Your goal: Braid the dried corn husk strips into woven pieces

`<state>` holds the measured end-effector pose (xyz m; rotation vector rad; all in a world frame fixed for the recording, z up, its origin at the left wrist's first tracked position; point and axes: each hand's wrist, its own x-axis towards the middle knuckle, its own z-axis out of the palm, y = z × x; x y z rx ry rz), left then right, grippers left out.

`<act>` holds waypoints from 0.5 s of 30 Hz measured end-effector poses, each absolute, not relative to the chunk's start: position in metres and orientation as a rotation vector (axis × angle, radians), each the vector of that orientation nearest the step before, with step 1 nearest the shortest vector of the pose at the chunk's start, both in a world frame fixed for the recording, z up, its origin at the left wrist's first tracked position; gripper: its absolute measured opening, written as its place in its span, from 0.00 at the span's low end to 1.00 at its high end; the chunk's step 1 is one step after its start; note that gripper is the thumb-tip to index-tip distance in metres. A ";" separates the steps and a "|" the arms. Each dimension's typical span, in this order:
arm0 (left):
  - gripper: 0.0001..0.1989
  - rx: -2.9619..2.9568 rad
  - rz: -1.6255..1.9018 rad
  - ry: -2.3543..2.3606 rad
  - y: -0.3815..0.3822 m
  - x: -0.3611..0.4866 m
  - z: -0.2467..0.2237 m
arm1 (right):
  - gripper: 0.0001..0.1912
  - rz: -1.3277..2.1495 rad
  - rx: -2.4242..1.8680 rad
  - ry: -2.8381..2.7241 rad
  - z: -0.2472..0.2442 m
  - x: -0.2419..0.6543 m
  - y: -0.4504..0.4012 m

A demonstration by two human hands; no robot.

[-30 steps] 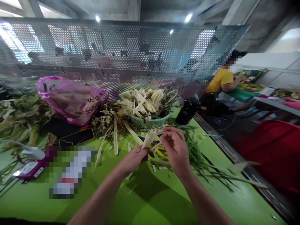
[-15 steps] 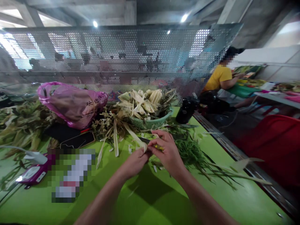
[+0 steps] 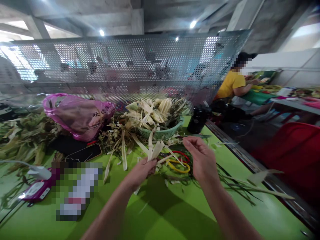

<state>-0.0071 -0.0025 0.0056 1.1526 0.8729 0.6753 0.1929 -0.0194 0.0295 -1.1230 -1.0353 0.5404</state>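
Note:
Several pale dried corn husk strips (image 3: 155, 150) fan upward from my left hand (image 3: 144, 171), which is closed around their lower ends. To the right, my right hand (image 3: 202, 158) is raised over the table with its fingers curled together. Whatever may be between those fingertips is too small to make out. Between the hands lie scissors (image 3: 180, 170) with red and yellow handles, their blades partly covered by husk. Behind them stands a green basket (image 3: 163, 134) heaped with dried husks (image 3: 156, 113). Green shredded strands lie partly hidden behind my right hand.
A pink plastic bag (image 3: 78, 115) and a phone (image 3: 83, 152) are at the left, near a purple power strip (image 3: 37, 190). A black bottle (image 3: 198, 119) stands at the back right by the table edge. Beyond sits a person in a yellow shirt (image 3: 231, 83).
My right hand has moved away from the left, to the right. The husk strips now stand fanned out in my left hand, and the scissors' handles have come into view.

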 end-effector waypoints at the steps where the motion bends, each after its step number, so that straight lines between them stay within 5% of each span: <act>1: 0.15 1.126 0.685 0.873 -0.002 -0.008 0.006 | 0.09 0.542 -1.112 -1.015 0.030 0.195 -0.019; 6: 0.18 1.052 0.746 0.805 0.003 -0.012 0.005 | 0.12 0.699 -1.280 -1.144 0.029 0.196 -0.017; 9: 0.20 1.072 0.771 0.795 0.002 -0.013 0.004 | 0.27 0.873 -1.322 -1.328 0.026 0.184 -0.018; 15: 0.21 1.587 0.801 0.905 -0.003 -0.003 0.002 | 0.16 1.318 -1.051 -1.401 0.026 0.159 -0.026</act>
